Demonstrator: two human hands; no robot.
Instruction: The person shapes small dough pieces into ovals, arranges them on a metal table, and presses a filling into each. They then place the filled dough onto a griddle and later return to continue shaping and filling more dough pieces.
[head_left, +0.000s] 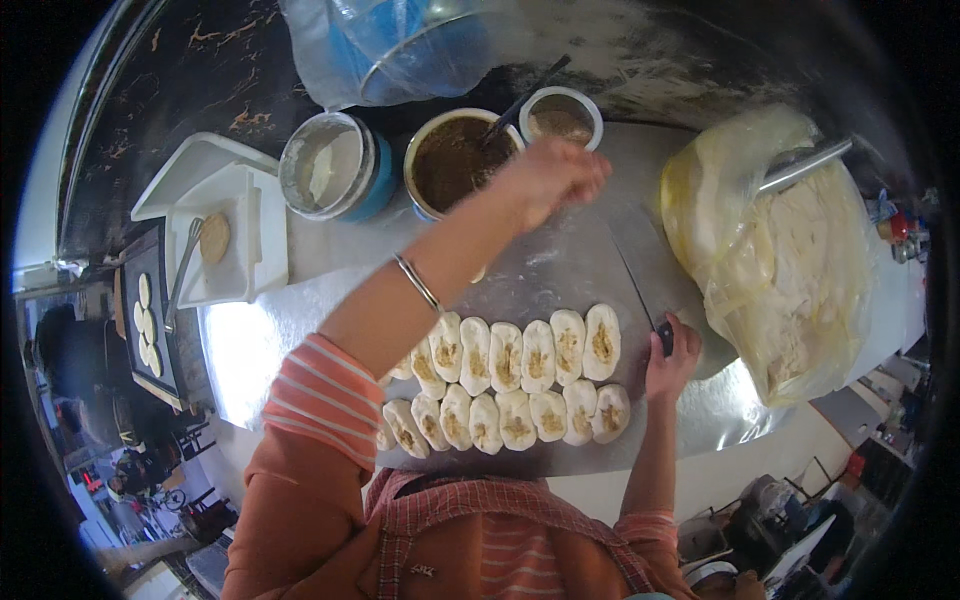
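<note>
My left hand (561, 180), blurred, reaches across the steel worktop (525, 277) just below a small tub of light brown powder (561, 124). Its fingers are bunched, and whether they pinch anything is not visible. My right hand (675, 360) is closed on the dark handle of a knife (636, 281), whose thin blade points away over the worktop. Between my arms lie two rows of flattened oval dough pieces (537, 360), each with a brown smear in its middle. My left forearm covers the rows' left end. A round container of dark brown paste (454, 161) stands behind that forearm, a dark-handled utensil in it.
At right sits a large dough mass (802, 262) in a yellowish plastic bag, a metal cylinder on top. Back left stand a flour tub (326, 165) and white trays (262, 225) with a fork-like tool and a round flat piece. A blue plastic-wrapped container (405, 52) is behind.
</note>
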